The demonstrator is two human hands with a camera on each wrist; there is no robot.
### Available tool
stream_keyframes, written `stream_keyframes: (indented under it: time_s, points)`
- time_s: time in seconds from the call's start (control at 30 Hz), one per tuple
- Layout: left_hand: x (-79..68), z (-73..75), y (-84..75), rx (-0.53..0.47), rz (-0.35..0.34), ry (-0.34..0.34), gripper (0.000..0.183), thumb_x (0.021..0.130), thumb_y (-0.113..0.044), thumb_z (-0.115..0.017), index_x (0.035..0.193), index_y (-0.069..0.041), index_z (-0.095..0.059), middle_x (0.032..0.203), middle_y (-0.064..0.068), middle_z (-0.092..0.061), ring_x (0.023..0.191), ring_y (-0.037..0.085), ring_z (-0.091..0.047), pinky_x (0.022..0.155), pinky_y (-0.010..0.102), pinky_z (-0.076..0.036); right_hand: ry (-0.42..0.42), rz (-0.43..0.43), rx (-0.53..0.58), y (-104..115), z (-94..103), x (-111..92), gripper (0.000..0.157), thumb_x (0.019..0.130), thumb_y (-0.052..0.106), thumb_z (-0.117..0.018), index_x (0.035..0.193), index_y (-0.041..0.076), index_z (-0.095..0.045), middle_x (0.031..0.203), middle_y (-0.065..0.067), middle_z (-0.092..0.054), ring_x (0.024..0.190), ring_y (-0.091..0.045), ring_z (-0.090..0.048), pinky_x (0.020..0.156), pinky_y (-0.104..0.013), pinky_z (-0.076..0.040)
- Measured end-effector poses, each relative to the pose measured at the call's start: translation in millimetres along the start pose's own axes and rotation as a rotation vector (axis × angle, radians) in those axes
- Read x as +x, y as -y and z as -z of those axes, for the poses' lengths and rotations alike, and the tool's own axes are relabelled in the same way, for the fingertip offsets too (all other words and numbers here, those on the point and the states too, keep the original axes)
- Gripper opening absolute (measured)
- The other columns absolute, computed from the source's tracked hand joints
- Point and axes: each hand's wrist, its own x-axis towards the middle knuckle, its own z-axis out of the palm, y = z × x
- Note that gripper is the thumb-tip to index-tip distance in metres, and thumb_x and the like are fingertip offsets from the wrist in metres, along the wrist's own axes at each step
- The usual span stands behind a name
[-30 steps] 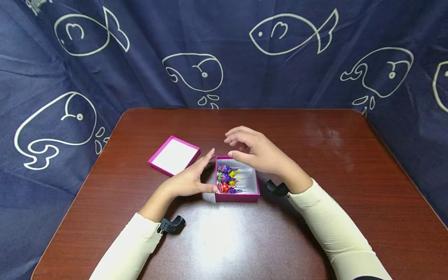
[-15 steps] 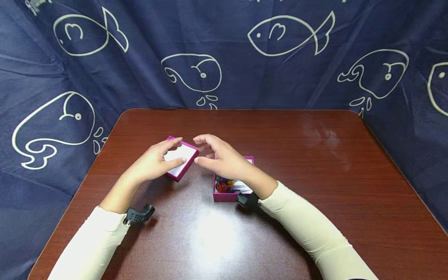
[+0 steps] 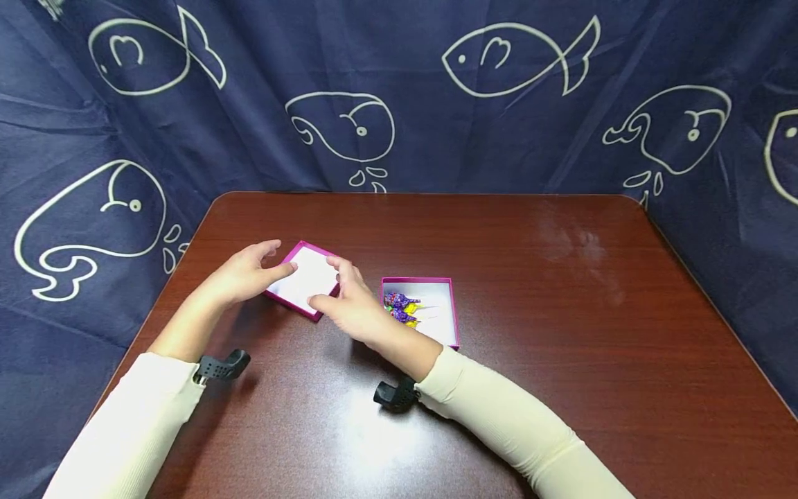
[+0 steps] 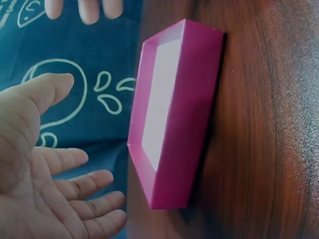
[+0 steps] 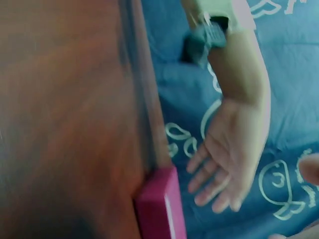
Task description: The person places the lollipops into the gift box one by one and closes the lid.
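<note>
A square magenta box lid (image 3: 305, 277) with a white inside lies inner side up on the table, left of centre. My left hand (image 3: 246, 274) hovers at its left side with fingers spread, and in the left wrist view a gap shows between fingers and lid (image 4: 194, 114). My right hand (image 3: 352, 301) is over the lid's right edge, thumb and fingers apart, nothing held. Right of it stands the matching open box (image 3: 439, 312), holding several lollipops (image 3: 402, 305) in purple and yellow wrappers. The right forearm hides the box's near left corner.
The brown wooden table (image 3: 561, 298) reaches back to a dark blue cloth (image 3: 536, 138) with white fish and whale drawings. A black wrist mount sits on each wrist, the right one (image 3: 395, 395) close over the table.
Both hands have moved left from the candy box to the lid, the left one to its left side, the right one to its right side. Lid and box stay in place.
</note>
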Motion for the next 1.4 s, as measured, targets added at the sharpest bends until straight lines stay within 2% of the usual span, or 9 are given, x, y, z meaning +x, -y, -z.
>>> stream_keyframes:
  time_s: [0.27,0.5,0.63,0.87,1.03,1.17,1.3,1.33,1.4]
  points:
    - [6.6,-1.8,9.2,-0.068,0.092,-0.018,0.075,0.099,-0.04,-0.056,0.147,0.013,-0.032,0.142,0.037,-0.042,0.13,0.047,-0.043,0.105,0.057,-0.038,-0.085,-0.079,-0.024,-5.3,-28.0,-6.4,0.083,0.079,0.018,-0.073,0.148,0.004,-0.03,0.149,-0.02,-0.027,0.133,-0.032,-0.038,0.112,-0.042,-0.03]
    - [11.0,-7.5,17.2,-0.084,0.112,-0.001,0.075,0.099,-0.04,-0.056,0.145,0.014,-0.034,0.139,0.037,-0.045,0.128,0.047,-0.046,0.105,0.056,-0.038,-0.114,-0.185,0.037,-18.8,-41.2,-4.9,0.085,0.077,0.016,-0.074,0.148,0.002,-0.03,0.141,-0.023,-0.036,0.13,-0.036,-0.04,0.111,-0.046,-0.032]
    - [13.6,-10.4,18.0,-0.084,0.108,0.006,0.077,0.099,-0.042,-0.056,0.146,0.014,-0.033,0.136,0.036,-0.048,0.125,0.045,-0.049,0.104,0.055,-0.04,-0.13,-0.203,0.1,-25.1,-44.3,-2.4,0.087,0.077,0.014,-0.074,0.149,0.0,-0.027,0.144,-0.023,-0.035,0.128,-0.035,-0.043,0.109,-0.044,-0.035]
    - [10.9,-7.3,13.8,-0.158,0.124,0.017,0.076,0.099,-0.039,-0.056,0.148,0.013,-0.029,0.139,0.037,-0.045,0.125,0.045,-0.049,0.104,0.054,-0.041,-0.121,-0.196,0.179,-16.1,-38.3,0.8,0.087,0.078,0.014,-0.071,0.15,-0.001,-0.023,0.147,-0.026,-0.033,0.133,-0.036,-0.04,0.112,-0.045,-0.032]
    - [7.8,2.1,6.9,-0.306,0.088,0.005,0.075,0.101,-0.032,-0.054,0.151,0.013,-0.02,0.143,0.037,-0.04,0.123,0.042,-0.05,0.102,0.052,-0.044,-0.123,-0.177,0.234,-3.7,-29.8,3.0,0.085,0.08,0.012,-0.07,0.151,0.001,-0.023,0.143,-0.023,-0.039,0.122,-0.032,-0.048,0.106,-0.044,-0.037]
    - [6.9,11.7,-3.1,-0.375,0.041,-0.043,0.074,0.102,-0.031,-0.052,0.152,0.012,-0.019,0.142,0.036,-0.042,0.121,0.039,-0.051,0.097,0.041,-0.049,-0.134,-0.171,0.259,4.2,-22.1,5.4,0.084,0.08,0.011,-0.069,0.15,0.001,-0.025,0.138,-0.021,-0.042,0.116,-0.028,-0.05,0.104,-0.042,-0.038]
    - [5.2,19.7,-15.0,-0.378,0.011,-0.1,0.069,0.102,-0.031,-0.052,0.15,0.01,-0.027,0.135,0.03,-0.048,0.116,0.035,-0.052,0.085,0.025,-0.05,-0.135,-0.192,0.305,10.0,-12.5,8.4,0.084,0.082,0.014,-0.068,0.152,0.001,-0.023,0.136,-0.02,-0.042,0.118,-0.029,-0.048,0.104,-0.042,-0.038]
    - [4.9,21.0,-18.3,-0.373,0.005,-0.114,0.067,0.102,-0.031,-0.052,0.149,0.01,-0.03,0.133,0.028,-0.049,0.115,0.034,-0.052,0.084,0.024,-0.049,-0.132,-0.197,0.326,11.4,-9.4,9.0,0.084,0.083,0.014,-0.067,0.153,0.002,-0.022,0.136,-0.02,-0.042,0.119,-0.029,-0.048,0.104,-0.043,-0.039]
    - [4.2,22.6,-24.5,-0.371,-0.008,-0.143,0.064,0.102,-0.031,-0.053,0.148,0.009,-0.034,0.132,0.027,-0.051,0.114,0.034,-0.052,0.088,0.029,-0.048,-0.122,-0.203,0.377,14.4,-2.3,10.4,0.083,0.087,0.017,-0.065,0.154,0.003,-0.02,0.138,-0.019,-0.041,0.122,-0.03,-0.047,0.106,-0.046,-0.038]
